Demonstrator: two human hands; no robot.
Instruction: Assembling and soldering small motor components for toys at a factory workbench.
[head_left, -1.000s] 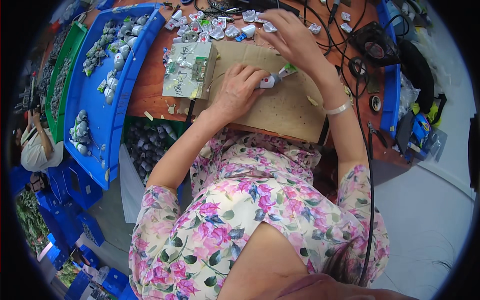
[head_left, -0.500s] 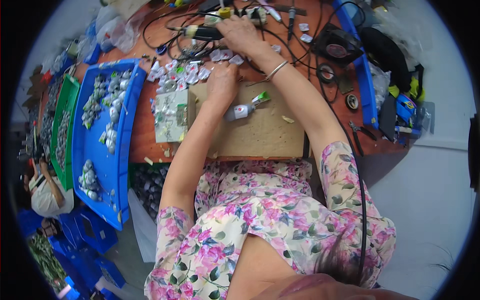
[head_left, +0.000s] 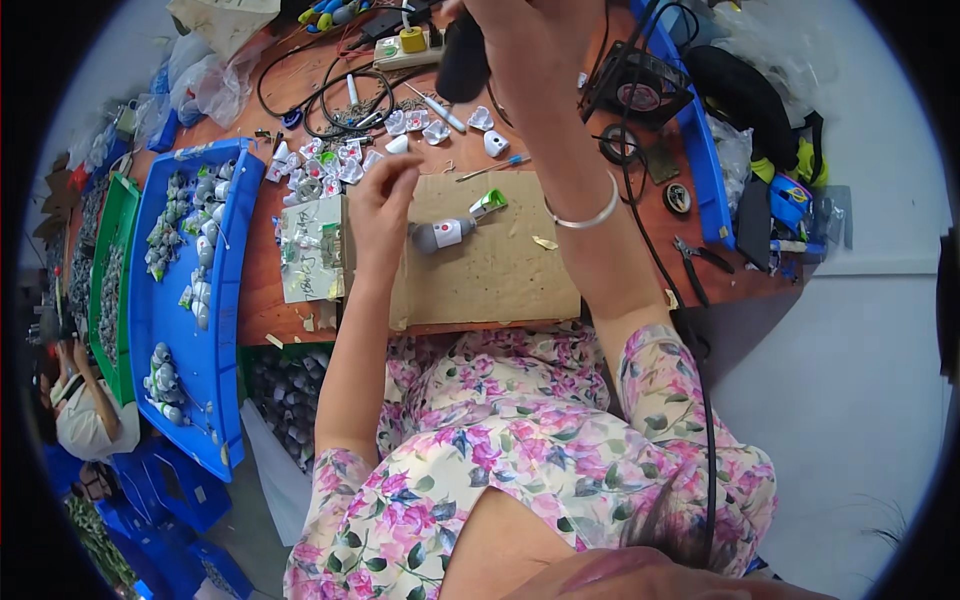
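Observation:
My right hand (head_left: 530, 45) is raised at the top of the view, near the camera. It is closed round a black rounded handle (head_left: 464, 58), perhaps of an electric screwdriver; the rest is out of view. My left hand (head_left: 382, 200) is over the left part of a cardboard sheet (head_left: 500, 285), fingers loosely bent and apart, seemingly with nothing in them. Right of it on the cardboard lies a grey rounded device with a white front (head_left: 440, 235), a green and white piece (head_left: 489, 204) beside it. A small white shell (head_left: 398, 145) is just beyond my left fingertips.
White shells (head_left: 335, 165) are scattered behind my left hand. A blue tray (head_left: 170, 325) of grey devices stands at left, a green tray (head_left: 110, 300) past it. Cables (head_left: 340, 105), a power strip (head_left: 395, 52), a black fan (head_left: 640, 92) and pliers (head_left: 700, 265) lie about. A co-worker (head_left: 95, 410) sits far left.
My right hand has lifted the black tool off the far table, up toward the camera. The left hand has drawn back from the shells toward the left. The view has shifted slightly.

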